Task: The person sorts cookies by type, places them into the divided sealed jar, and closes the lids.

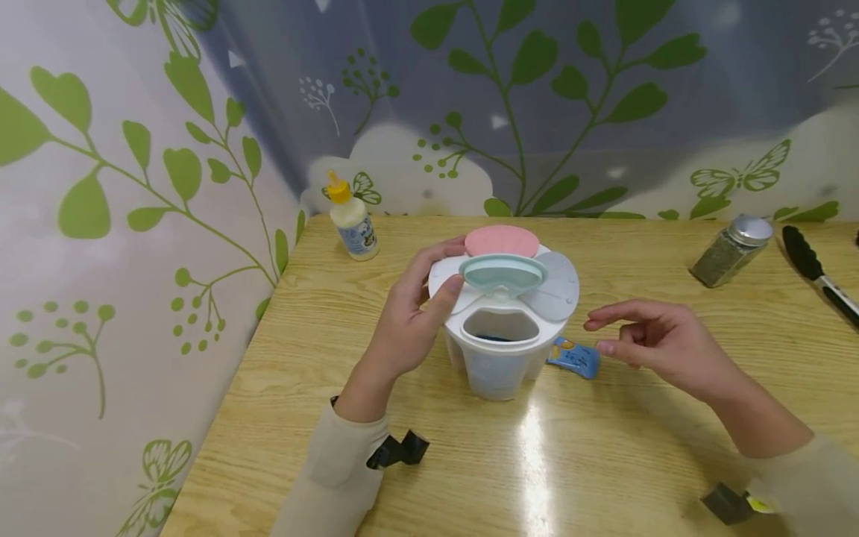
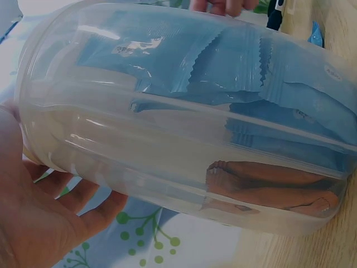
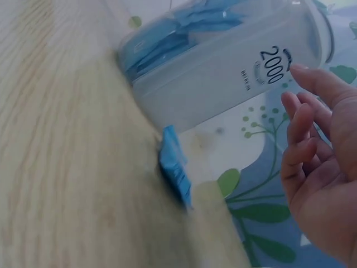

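Note:
A clear plastic storage container [image 1: 495, 373] with a white top stands upright on the table. Its mint-green flap [image 1: 503, 277] is tilted up, leaving the front opening uncovered. Pink [image 1: 502, 242] and grey [image 1: 555, 287] flaps lie down. My left hand [image 1: 414, 317] holds the container's left side, thumb on the top. Through the wall in the left wrist view, blue packets [image 2: 301, 106] and a brown packet [image 2: 273, 187] show in separate compartments. To the right, my right hand [image 1: 661, 344] hovers with loosely bent fingers, holding nothing. Near its fingertips a small blue packet [image 1: 576, 358] lies on the table.
A white bottle with a yellow cap [image 1: 354, 224] stands at the back left. At the back right are a glass jar [image 1: 728, 253] with a metal lid, tilted-looking in view, and black-tipped tongs [image 1: 822, 280]. A patterned cloth [image 1: 570, 112] hangs behind the wooden table [image 1: 456, 477].

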`<state>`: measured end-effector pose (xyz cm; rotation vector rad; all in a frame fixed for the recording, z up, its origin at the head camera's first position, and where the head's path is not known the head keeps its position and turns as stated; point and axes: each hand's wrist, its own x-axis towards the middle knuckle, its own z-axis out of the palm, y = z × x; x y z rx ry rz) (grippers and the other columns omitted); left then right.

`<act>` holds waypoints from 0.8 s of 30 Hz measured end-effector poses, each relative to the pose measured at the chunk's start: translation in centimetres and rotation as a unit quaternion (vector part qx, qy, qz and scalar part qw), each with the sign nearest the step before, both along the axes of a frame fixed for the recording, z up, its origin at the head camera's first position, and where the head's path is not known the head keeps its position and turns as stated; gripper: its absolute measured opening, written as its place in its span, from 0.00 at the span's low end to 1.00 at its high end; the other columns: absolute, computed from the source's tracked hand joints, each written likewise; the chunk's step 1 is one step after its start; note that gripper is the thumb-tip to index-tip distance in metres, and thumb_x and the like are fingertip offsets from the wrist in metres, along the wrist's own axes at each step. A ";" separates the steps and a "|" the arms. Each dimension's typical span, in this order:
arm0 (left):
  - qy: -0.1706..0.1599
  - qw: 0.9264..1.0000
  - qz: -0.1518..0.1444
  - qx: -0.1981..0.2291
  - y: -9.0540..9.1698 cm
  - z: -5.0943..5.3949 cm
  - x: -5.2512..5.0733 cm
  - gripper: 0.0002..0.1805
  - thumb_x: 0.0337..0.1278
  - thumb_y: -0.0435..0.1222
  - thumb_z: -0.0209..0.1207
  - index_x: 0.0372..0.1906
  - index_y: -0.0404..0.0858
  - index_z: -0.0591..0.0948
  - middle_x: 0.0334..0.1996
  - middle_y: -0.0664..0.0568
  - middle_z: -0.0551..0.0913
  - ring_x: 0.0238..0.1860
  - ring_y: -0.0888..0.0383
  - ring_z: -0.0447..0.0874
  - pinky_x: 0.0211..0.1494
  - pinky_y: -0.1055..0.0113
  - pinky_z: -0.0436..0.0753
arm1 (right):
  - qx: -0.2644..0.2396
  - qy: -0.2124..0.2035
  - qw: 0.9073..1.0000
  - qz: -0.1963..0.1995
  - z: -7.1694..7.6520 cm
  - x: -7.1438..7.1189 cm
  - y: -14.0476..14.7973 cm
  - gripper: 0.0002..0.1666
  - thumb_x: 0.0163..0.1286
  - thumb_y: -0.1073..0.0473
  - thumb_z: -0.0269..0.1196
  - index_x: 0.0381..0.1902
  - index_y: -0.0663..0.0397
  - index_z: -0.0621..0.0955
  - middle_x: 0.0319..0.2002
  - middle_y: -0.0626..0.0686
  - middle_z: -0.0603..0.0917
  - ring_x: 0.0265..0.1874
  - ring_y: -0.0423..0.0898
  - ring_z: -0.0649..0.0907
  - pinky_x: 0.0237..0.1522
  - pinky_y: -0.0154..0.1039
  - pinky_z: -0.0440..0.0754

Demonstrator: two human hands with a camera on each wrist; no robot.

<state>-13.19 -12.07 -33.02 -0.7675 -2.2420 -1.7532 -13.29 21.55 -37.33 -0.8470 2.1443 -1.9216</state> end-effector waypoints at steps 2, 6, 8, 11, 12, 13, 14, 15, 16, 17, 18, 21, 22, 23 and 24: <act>-0.001 1.000 0.001 -0.001 0.0 0.0 0.0 0.19 0.75 0.40 0.49 0.63 0.36 0.73 0.71 0.49 0.72 0.73 0.57 0.67 0.67 0.52 0.76 | 0.007 -0.001 1.000 0.003 -0.5 -0.2 0.0 0.21 0.62 0.80 0.63 0.52 0.66 0.81 0.45 0.47 0.88 0.17 0.44 0.71 0.17 0.40 0.67; 0.000 1.000 0.002 -0.004 0.0 0.0 0.0 0.20 0.76 0.42 0.49 0.63 0.36 0.73 0.71 0.49 0.72 0.73 0.57 0.67 0.67 0.52 0.77 | 0.031 -0.011 0.999 0.000 -1.6 -0.5 0.0 0.20 0.62 0.78 0.64 0.52 0.66 0.81 0.45 0.49 0.89 0.16 0.44 0.69 0.16 0.40 0.65; 0.001 1.000 0.002 -0.005 0.0 0.0 0.0 0.20 0.76 0.43 0.48 0.64 0.37 0.73 0.70 0.50 0.72 0.73 0.58 0.67 0.67 0.52 0.77 | 0.051 -0.019 0.998 -0.009 -2.0 -0.6 -0.2 0.19 0.63 0.76 0.65 0.52 0.65 0.82 0.45 0.48 0.89 0.15 0.43 0.68 0.15 0.40 0.65; 0.001 1.000 0.002 -0.005 0.0 0.0 0.0 0.20 0.76 0.42 0.48 0.63 0.36 0.73 0.70 0.50 0.72 0.73 0.58 0.67 0.67 0.52 0.76 | 0.082 -0.035 0.996 -0.024 -2.6 -0.7 -0.4 0.18 0.63 0.72 0.67 0.52 0.64 0.82 0.44 0.47 0.89 0.14 0.40 0.68 0.14 0.39 0.65; 0.001 1.000 0.001 -0.004 0.0 0.0 0.0 0.20 0.76 0.42 0.48 0.63 0.36 0.73 0.70 0.49 0.72 0.73 0.58 0.67 0.67 0.52 0.76 | 0.093 -0.039 0.994 -0.029 -2.8 -0.7 -0.5 0.18 0.63 0.71 0.68 0.53 0.64 0.82 0.44 0.46 0.89 0.14 0.39 0.68 0.14 0.39 0.66; 0.001 1.000 0.001 -0.003 0.0 0.0 -0.1 0.20 0.76 0.42 0.49 0.63 0.36 0.73 0.70 0.49 0.72 0.73 0.57 0.67 0.68 0.52 0.76 | 0.102 -0.044 0.993 -0.033 -2.9 -0.8 -0.5 0.19 0.63 0.70 0.68 0.53 0.64 0.82 0.44 0.46 0.89 0.13 0.39 0.67 0.14 0.39 0.65; 0.001 1.000 -0.001 -0.001 0.0 -0.1 -0.1 0.20 0.76 0.42 0.49 0.63 0.36 0.73 0.70 0.49 0.72 0.73 0.57 0.67 0.68 0.52 0.76 | 0.107 -0.047 0.993 -0.036 -3.0 -0.8 -0.5 0.19 0.63 0.69 0.68 0.53 0.64 0.82 0.44 0.46 0.89 0.13 0.38 0.67 0.14 0.39 0.66; 0.002 1.000 -0.001 0.000 0.1 0.0 -0.1 0.20 0.75 0.42 0.49 0.63 0.36 0.73 0.70 0.49 0.72 0.73 0.57 0.67 0.69 0.53 0.75 | 0.114 -0.049 0.992 -0.039 -3.2 -0.9 -0.4 0.19 0.63 0.68 0.69 0.53 0.63 0.82 0.44 0.45 0.89 0.13 0.37 0.67 0.14 0.38 0.66; 0.002 1.000 -0.002 0.001 0.0 0.0 -0.1 0.20 0.75 0.42 0.49 0.63 0.36 0.73 0.70 0.49 0.72 0.73 0.57 0.67 0.69 0.53 0.75 | 0.118 -0.050 0.991 -0.042 -3.3 -1.0 -0.4 0.20 0.64 0.68 0.69 0.54 0.63 0.82 0.44 0.45 0.89 0.13 0.37 0.67 0.13 0.38 0.65; 0.002 1.000 -0.002 0.002 0.1 0.0 -0.1 0.21 0.75 0.43 0.50 0.63 0.36 0.73 0.70 0.49 0.72 0.73 0.57 0.67 0.69 0.53 0.75 | 0.122 -0.052 0.990 -0.044 -3.5 -1.0 -0.4 0.20 0.63 0.67 0.69 0.54 0.63 0.82 0.44 0.44 0.89 0.13 0.37 0.67 0.13 0.38 0.65; 0.002 1.000 -0.002 0.002 0.1 0.0 -0.1 0.21 0.75 0.43 0.50 0.63 0.36 0.73 0.70 0.49 0.72 0.73 0.58 0.67 0.69 0.53 0.75 | 0.125 -0.052 0.990 -0.046 -3.7 -1.1 -0.3 0.20 0.63 0.67 0.69 0.54 0.63 0.82 0.44 0.44 0.89 0.12 0.36 0.66 0.13 0.39 0.65; 0.001 1.000 -0.001 0.002 0.0 0.0 -0.1 0.22 0.75 0.46 0.50 0.63 0.36 0.73 0.70 0.50 0.73 0.73 0.59 0.67 0.69 0.54 0.75 | 0.135 -0.052 0.988 -0.050 -4.2 -1.3 -0.3 0.22 0.63 0.66 0.70 0.55 0.62 0.81 0.45 0.41 0.89 0.12 0.35 0.65 0.12 0.38 0.64; 0.001 1.000 -0.001 0.003 0.0 0.0 -0.1 0.23 0.75 0.47 0.49 0.63 0.36 0.73 0.70 0.50 0.73 0.73 0.59 0.67 0.70 0.55 0.75 | 0.138 -0.051 0.988 -0.050 -4.4 -1.3 -0.3 0.23 0.63 0.66 0.70 0.56 0.62 0.81 0.45 0.41 0.89 0.12 0.35 0.65 0.12 0.38 0.63; 0.001 1.000 -0.001 0.003 0.0 0.0 -0.1 0.23 0.75 0.48 0.49 0.63 0.36 0.73 0.69 0.50 0.73 0.73 0.60 0.67 0.70 0.55 0.75 | 0.141 -0.051 0.987 -0.050 -4.6 -1.4 -0.3 0.24 0.62 0.65 0.71 0.56 0.62 0.81 0.45 0.40 0.89 0.12 0.35 0.65 0.12 0.38 0.63; 0.001 1.000 0.000 0.003 0.0 -0.1 -0.1 0.23 0.75 0.48 0.49 0.63 0.36 0.73 0.69 0.50 0.73 0.73 0.60 0.67 0.69 0.55 0.75 | 0.145 -0.050 0.987 -0.050 -4.7 -1.4 -0.4 0.24 0.62 0.65 0.71 0.57 0.61 0.81 0.45 0.40 0.89 0.12 0.35 0.64 0.12 0.38 0.63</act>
